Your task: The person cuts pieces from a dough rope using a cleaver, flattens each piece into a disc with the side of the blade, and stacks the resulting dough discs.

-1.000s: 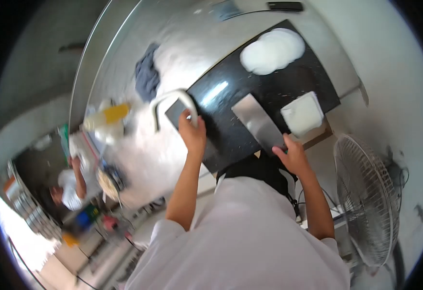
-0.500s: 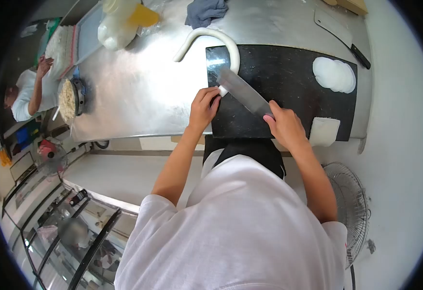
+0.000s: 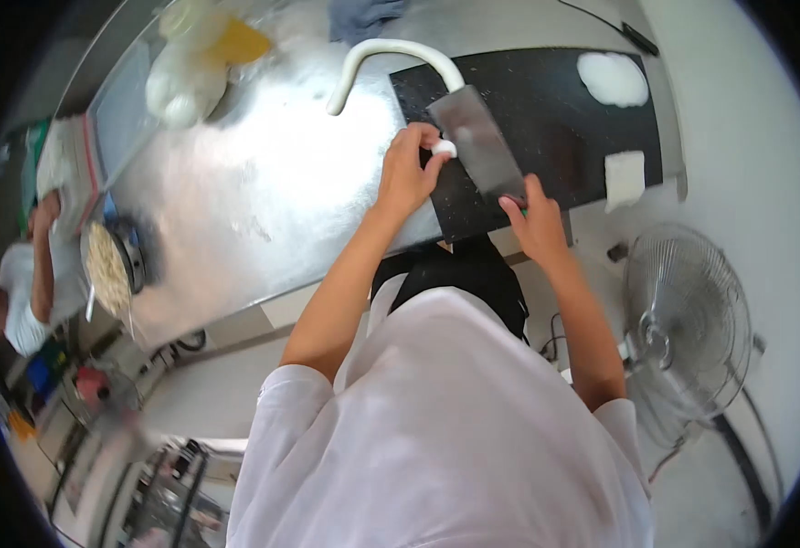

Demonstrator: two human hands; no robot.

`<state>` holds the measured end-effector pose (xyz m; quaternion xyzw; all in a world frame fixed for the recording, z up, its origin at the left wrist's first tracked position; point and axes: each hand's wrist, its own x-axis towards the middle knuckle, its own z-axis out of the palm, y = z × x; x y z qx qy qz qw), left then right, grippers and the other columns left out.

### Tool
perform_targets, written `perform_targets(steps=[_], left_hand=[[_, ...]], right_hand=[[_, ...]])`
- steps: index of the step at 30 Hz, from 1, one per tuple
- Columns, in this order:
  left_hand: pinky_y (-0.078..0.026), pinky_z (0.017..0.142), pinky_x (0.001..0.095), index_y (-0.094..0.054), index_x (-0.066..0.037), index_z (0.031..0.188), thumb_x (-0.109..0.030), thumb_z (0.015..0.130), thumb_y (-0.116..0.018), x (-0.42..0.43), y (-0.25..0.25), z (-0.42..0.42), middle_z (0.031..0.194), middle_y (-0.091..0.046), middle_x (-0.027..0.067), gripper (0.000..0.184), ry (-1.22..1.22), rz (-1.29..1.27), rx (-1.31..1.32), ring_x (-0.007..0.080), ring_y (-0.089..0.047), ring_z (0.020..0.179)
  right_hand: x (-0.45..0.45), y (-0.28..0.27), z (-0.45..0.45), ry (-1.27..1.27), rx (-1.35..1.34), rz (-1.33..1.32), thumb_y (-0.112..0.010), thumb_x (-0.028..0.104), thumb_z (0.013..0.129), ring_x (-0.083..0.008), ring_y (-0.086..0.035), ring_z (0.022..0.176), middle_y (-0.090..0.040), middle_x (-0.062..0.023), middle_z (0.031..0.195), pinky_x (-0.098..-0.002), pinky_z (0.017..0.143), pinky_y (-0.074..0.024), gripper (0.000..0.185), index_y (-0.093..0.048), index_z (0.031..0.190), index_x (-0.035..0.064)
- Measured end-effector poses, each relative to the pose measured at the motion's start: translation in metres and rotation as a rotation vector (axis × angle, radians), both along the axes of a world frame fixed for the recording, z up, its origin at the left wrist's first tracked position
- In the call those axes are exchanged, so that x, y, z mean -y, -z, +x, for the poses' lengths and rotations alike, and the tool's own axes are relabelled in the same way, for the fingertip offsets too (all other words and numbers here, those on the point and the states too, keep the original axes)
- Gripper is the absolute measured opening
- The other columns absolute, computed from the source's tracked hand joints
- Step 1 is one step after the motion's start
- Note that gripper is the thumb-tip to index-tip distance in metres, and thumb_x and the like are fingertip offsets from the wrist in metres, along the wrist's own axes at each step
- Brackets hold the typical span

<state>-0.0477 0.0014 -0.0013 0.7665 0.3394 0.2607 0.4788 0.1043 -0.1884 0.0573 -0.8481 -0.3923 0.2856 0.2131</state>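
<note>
My right hand (image 3: 539, 222) is closed round the handle of a cleaver (image 3: 480, 142), whose broad blade lies over the black board (image 3: 546, 110). Between the thumb and fingers of my left hand (image 3: 409, 172) is a small white dough piece (image 3: 445, 148), just left of the blade. A long white dough rope (image 3: 400, 46) curves from the steel table onto the board, and its near end meets the blade's tip. Whether the blade touches the rope there, I cannot tell.
White rounds in a heap (image 3: 612, 79) and a folded white cloth (image 3: 625, 178) lie on the board's right side. A second knife (image 3: 637, 38) is beyond. Plastic bags (image 3: 185, 87) and a grey cloth (image 3: 363, 18) lie farther back. A fan (image 3: 688, 320) stands right; another person (image 3: 30, 274) is left.
A small dough piece is now apart from the rope, in my left hand. The cleaver's blade has turned steeper, and the rope's end is shorter. The whole view has shifted and tilted.
</note>
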Motion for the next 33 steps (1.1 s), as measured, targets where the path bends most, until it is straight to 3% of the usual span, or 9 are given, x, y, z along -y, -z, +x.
perform_targets(steps=[5,13,16,18,23,26,29,32,33], left_hand=[[-0.047,0.093,0.0462,-0.072,-0.013,0.098,-0.012,0.079,-0.08,0.029,-0.04,0.052,0.104,-0.068,0.0064,0.021,0.771,0.247,-0.178,0.0256,-0.06,0.111],[-0.051,0.097,0.0575,-0.065,-0.012,0.103,-0.015,0.066,-0.089,0.053,-0.031,0.129,0.119,-0.058,0.0114,0.045,0.866,0.489,-0.763,0.0377,-0.056,0.121],[-0.05,0.1,0.0551,-0.062,-0.012,0.12,-0.02,0.064,-0.088,0.041,-0.02,0.161,0.131,-0.059,0.0127,0.063,1.023,0.447,-0.873,0.0395,-0.055,0.124],[-0.048,0.099,0.0535,-0.06,-0.01,0.12,-0.032,0.067,-0.084,0.04,-0.013,0.18,0.129,-0.06,0.0137,0.063,1.053,-0.126,-0.762,0.0386,-0.056,0.122],[-0.011,0.123,0.06,-0.044,-0.008,0.148,-0.058,0.079,-0.07,0.096,0.033,0.149,0.16,-0.032,0.0204,0.089,0.649,0.573,-0.305,0.0379,-0.023,0.152],[-0.006,0.125,0.0612,-0.041,-0.009,0.152,-0.062,0.08,-0.068,0.096,0.014,0.144,0.166,-0.023,0.0204,0.093,0.769,0.645,-0.438,0.0389,-0.015,0.156],[-0.006,0.125,0.0618,-0.042,-0.008,0.152,-0.066,0.074,-0.072,0.099,-0.001,0.153,0.167,-0.022,0.0202,0.102,0.815,0.659,-0.531,0.0385,-0.013,0.157],[-0.007,0.124,0.0623,-0.045,-0.006,0.148,-0.068,0.067,-0.076,0.097,0.001,0.159,0.166,-0.024,0.0199,0.106,0.859,0.647,-0.544,0.0384,-0.016,0.157],[-0.008,0.124,0.0625,-0.047,-0.006,0.145,-0.068,0.066,-0.077,0.094,0.004,0.161,0.165,-0.026,0.0196,0.105,0.853,0.617,-0.473,0.0385,-0.019,0.156]], right_hand=[[0.115,0.001,-0.047,0.614,-0.01,0.293,-0.07,0.021,0.098,-0.0369,-0.073,0.078,-0.073,-0.0175,0.086,-0.046,0.071,-0.0545,0.038,-0.052,0.123,-0.0011],[0.181,0.001,-0.116,1.341,-0.234,0.418,-0.072,0.017,0.097,-0.0071,-0.049,0.049,-0.06,-0.0018,0.074,-0.025,0.043,-0.0373,0.031,-0.058,0.121,0.0035],[0.18,0.012,-0.105,1.316,-0.344,0.486,-0.074,0.018,0.095,-0.0083,-0.05,0.049,-0.06,-0.0016,0.073,-0.0258,0.043,-0.0383,0.033,-0.059,0.119,0.0025],[0.18,0.018,-0.081,1.287,-0.33,0.451,-0.075,0.022,0.095,-0.0083,-0.051,0.05,-0.059,-0.001,0.071,-0.0265,0.045,-0.0392,0.033,-0.06,0.116,0.0012],[0.164,0.008,0.006,1.193,-0.346,0.67,-0.071,0.034,0.099,-0.0084,-0.047,0.051,-0.057,-0.0008,0.069,-0.0278,0.047,-0.0385,0.034,-0.063,0.103,0.0014],[0.162,0.045,0.06,1.14,-0.413,0.934,-0.07,0.035,0.099,-0.008,-0.047,0.049,-0.054,-0.0007,0.067,-0.0273,0.045,-0.0361,0.033,-0.061,0.096,0.0032],[0.168,0.122,0.101,1.112,-0.181,0.265,-0.069,0.048,0.098,-0.0256,-0.067,0.076,-0.07,-0.0169,0.088,-0.0404,0.072,-0.053,0.054,-0.067,0.105,-0.0049],[0.167,0.114,0.149,1.082,-0.269,0.202,-0.068,0.054,0.096,-0.032,-0.068,0.094,-0.072,-0.0228,0.101,-0.0447,0.09,-0.0507,0.064,-0.067,0.111,-0.0082],[0.171,0.127,0.168,1.018,-0.153,0.311,-0.069,0.054,0.095,-0.0268,-0.067,0.075,-0.07,-0.0171,0.084,-0.0416,0.072,-0.0534,0.061,-0.067,0.106,-0.0062]])
